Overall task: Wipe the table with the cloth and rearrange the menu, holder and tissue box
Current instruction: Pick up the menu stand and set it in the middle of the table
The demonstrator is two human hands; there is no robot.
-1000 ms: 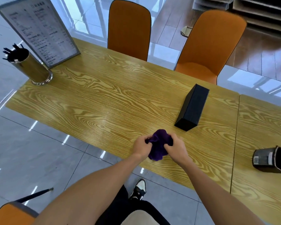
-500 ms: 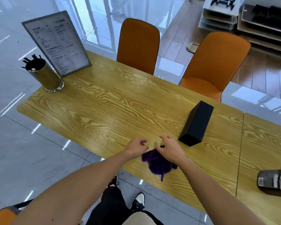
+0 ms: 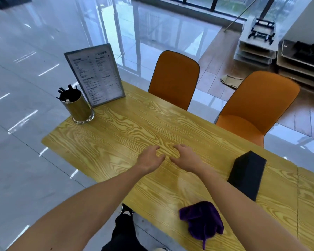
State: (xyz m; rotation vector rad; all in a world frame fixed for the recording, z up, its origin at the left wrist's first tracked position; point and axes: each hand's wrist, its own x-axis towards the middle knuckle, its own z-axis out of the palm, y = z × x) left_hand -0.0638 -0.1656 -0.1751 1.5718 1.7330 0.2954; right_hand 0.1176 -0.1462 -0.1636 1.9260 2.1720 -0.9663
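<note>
A crumpled purple cloth (image 3: 201, 222) lies on the wooden table (image 3: 116, 142) near its front edge, under my right forearm. Both hands hover side by side over the middle of the table, empty, fingers loosely spread: my left hand (image 3: 150, 158) and my right hand (image 3: 186, 157). The framed menu (image 3: 95, 75) stands upright at the far left corner. In front of it stands the shiny cylindrical holder (image 3: 78, 107) with dark sticks in it. The black tissue box (image 3: 246, 173) lies on the table to the right of my right forearm.
Two orange chairs (image 3: 174, 78) (image 3: 257, 104) stand at the table's far side. A second table (image 3: 312, 205) abuts on the right. Glossy tiled floor lies left and in front; stacked trays (image 3: 297, 60) sit at the back right.
Both hands let go of the purple cloth, which now lies near the front edge, and moved forward over the table's middle. The view tilted up and shifted left.
</note>
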